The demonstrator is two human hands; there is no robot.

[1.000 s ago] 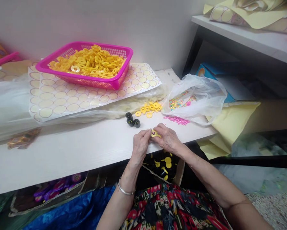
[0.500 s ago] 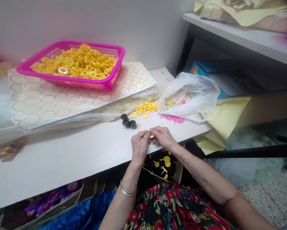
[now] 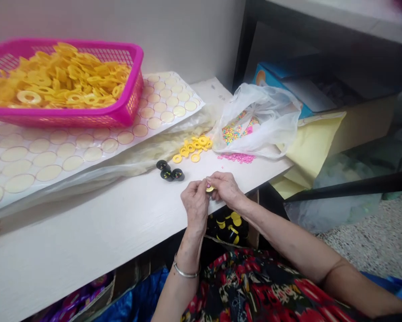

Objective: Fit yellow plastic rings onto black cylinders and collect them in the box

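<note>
Close to the table's front edge, my left hand (image 3: 196,203) and my right hand (image 3: 225,187) meet with bent fingers around a small black cup with a yellow ring (image 3: 210,189). A pink dot shows at the ring's middle, by my right fingertips; the fingers hide much of the piece. Just left of my hands, three small black cups (image 3: 166,174) with coloured bits inside stand in a cluster. Behind them lies a pile of yellow rings (image 3: 190,148). Pink beads (image 3: 237,158) are scattered before a clear plastic bag (image 3: 277,127) of multicoloured beads.
A pink basket (image 3: 130,114) heaped with yellow rings stands at the back left on sheets of round stickers (image 3: 160,107). Under the table edge, a box holds black and yellow pieces (image 3: 232,228). A blue box (image 3: 271,80) and yellow paper (image 3: 318,147) are at right.
The view has swung and come closer, so the basket sits further left. My hands stay together at the table edge, and a pink dot now shows on the piece between them.
</note>
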